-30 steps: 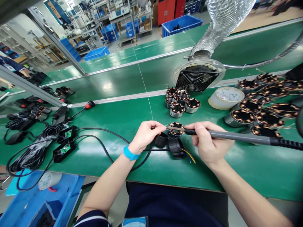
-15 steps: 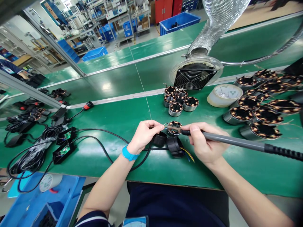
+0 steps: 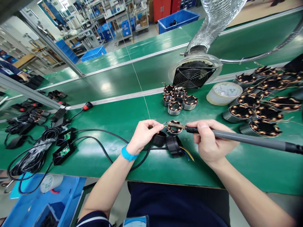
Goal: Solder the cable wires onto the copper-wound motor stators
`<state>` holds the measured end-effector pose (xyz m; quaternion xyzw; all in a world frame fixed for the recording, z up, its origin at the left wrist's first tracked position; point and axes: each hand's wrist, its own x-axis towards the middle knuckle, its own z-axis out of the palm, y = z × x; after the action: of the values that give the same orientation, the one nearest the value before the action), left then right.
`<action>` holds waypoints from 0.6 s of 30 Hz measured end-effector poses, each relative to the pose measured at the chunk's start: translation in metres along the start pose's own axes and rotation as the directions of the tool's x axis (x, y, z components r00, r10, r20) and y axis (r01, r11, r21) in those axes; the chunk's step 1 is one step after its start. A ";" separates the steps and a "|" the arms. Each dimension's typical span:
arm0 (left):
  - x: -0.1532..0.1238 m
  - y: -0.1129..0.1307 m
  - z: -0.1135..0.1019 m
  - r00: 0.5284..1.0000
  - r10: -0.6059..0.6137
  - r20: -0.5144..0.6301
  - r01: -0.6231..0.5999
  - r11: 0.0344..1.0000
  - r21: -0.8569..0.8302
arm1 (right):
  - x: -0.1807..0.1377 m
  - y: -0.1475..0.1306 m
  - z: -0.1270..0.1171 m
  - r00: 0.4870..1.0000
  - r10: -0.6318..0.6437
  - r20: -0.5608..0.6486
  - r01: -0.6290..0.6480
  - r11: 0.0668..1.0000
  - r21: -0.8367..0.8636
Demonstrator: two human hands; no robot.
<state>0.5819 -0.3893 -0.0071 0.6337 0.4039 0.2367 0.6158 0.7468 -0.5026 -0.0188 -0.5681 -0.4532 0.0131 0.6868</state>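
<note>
My right hand point(image 3: 214, 143) is closed round a soldering iron point(image 3: 246, 138) with a grey handle. Its tip reaches over a small copper-wound stator point(image 3: 174, 127). From the left, my left hand point(image 3: 149, 132) pinches a thin solder wire point(image 3: 146, 102) that comes down from above. Its fingertips are just left of the stator, by fine leads too small to make out. In front of the stator lie a black round cap point(image 3: 159, 139) and a black ring-shaped housing point(image 3: 174, 146), with yellow and blue wires point(image 3: 188, 154) coming out on the right.
Behind stand several small stators point(image 3: 175, 108); larger ones point(image 3: 240, 113) crowd the right, beside a tape roll point(image 3: 223, 93). A fume extractor point(image 3: 194, 75) faces the work. Black cables point(image 3: 101, 148), open boxes with circuit boards point(image 3: 63, 151) and a blue bin point(image 3: 71, 195) are on the left.
My right hand and the soldering iron have moved a little to the right, drawing the tip back from my left fingertips. My left hand keeps its pinch nearly in place.
</note>
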 end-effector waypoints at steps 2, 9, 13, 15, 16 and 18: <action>0.000 0.000 0.000 1.000 -0.005 -0.002 0.005 1.000 -0.003 | 0.000 -0.001 0.000 1.000 -0.004 -0.001 0.004 1.000 -0.006; -0.001 0.002 0.001 1.000 -0.013 0.004 0.013 1.000 -0.010 | -0.001 0.000 0.000 1.000 0.004 -0.005 -0.004 1.000 -0.009; 0.000 0.002 0.001 1.000 -0.015 0.005 0.015 1.000 -0.027 | -0.001 0.002 -0.001 1.000 0.009 0.000 -0.009 0.999 -0.034; 0.000 0.001 0.001 1.000 -0.018 0.005 0.018 0.999 -0.032 | -0.002 0.003 -0.001 1.000 0.012 0.012 -0.011 0.998 -0.063; 0.000 0.001 0.001 1.000 -0.021 0.005 0.021 0.999 -0.033 | -0.002 0.003 -0.001 1.000 0.013 0.022 -0.011 0.997 -0.079; 0.000 0.001 0.001 1.000 -0.024 0.003 0.024 0.999 -0.034 | -0.002 0.002 -0.001 0.999 0.008 0.042 -0.004 0.994 -0.108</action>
<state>0.5829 -0.3896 -0.0060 0.6187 0.4065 0.2352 0.6298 0.7473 -0.5036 -0.0213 -0.6052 -0.4660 0.0029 0.6455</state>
